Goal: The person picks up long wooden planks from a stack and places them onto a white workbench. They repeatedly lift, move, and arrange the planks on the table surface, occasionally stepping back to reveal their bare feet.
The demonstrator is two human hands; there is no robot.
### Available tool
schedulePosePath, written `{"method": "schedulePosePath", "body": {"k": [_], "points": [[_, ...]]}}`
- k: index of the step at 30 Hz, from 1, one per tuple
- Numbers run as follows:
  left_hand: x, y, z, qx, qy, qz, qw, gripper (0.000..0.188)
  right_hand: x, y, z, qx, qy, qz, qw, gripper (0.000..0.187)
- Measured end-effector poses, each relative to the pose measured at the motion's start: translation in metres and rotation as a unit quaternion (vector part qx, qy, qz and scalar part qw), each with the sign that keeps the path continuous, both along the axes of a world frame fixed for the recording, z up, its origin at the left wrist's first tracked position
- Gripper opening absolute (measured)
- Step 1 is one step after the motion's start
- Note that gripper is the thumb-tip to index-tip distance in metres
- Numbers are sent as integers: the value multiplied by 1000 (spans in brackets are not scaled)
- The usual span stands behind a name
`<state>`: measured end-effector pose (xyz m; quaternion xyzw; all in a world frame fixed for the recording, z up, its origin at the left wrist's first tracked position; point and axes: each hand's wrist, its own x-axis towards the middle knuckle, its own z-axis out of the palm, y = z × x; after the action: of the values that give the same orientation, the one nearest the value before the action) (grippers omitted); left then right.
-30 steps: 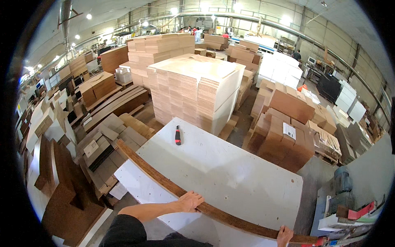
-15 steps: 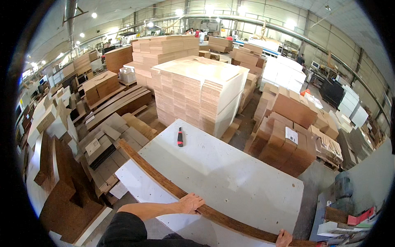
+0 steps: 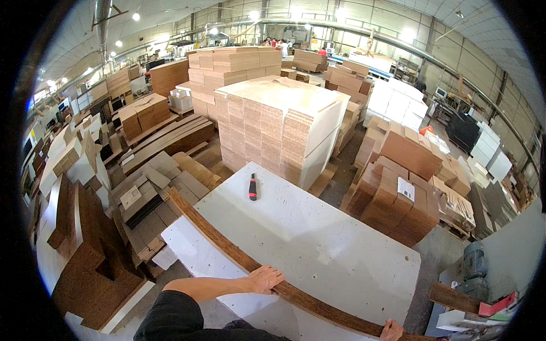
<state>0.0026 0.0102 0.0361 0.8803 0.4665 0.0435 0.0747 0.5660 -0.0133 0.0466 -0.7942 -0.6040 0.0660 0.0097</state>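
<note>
A long, narrow dark-brown wooden strip [image 3: 222,241] lies across a white tabletop [image 3: 318,250], running from far left to near right. Its far end sticks out past the table's left edge. My left hand [image 3: 265,279] rests over the strip near its middle, fingers curled round the far side. At the lower right, my right hand [image 3: 391,330] grips the strip close to the picture's lower edge; part of that hand is cut off. Apart from both hands, a red and black utility knife [image 3: 252,187] lies near the table's far left corner.
Beyond the table stands a tall stack of particleboard panels [image 3: 278,125]. Brown board stacks [image 3: 392,193] stand to the right, flat cardboard-coloured pieces [image 3: 153,193] to the left. Dark boards [image 3: 94,273] lean at the near left. A grey motor [image 3: 475,264] sits at the right.
The view has shifted slightly. Both hands keep their places on the wooden strip, and the utility knife lies where it was on the table.
</note>
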Motion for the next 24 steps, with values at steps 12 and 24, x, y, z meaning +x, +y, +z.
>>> {"method": "schedulePosePath", "body": {"k": [12,24], "points": [[2,0,1,-24,-17,3,1000,56,1,-1,-7,62,-7,28,998,40],[15,12,19,-28,22,3,999,50,37,-1,-69,188,-26,7,982,37]]}}
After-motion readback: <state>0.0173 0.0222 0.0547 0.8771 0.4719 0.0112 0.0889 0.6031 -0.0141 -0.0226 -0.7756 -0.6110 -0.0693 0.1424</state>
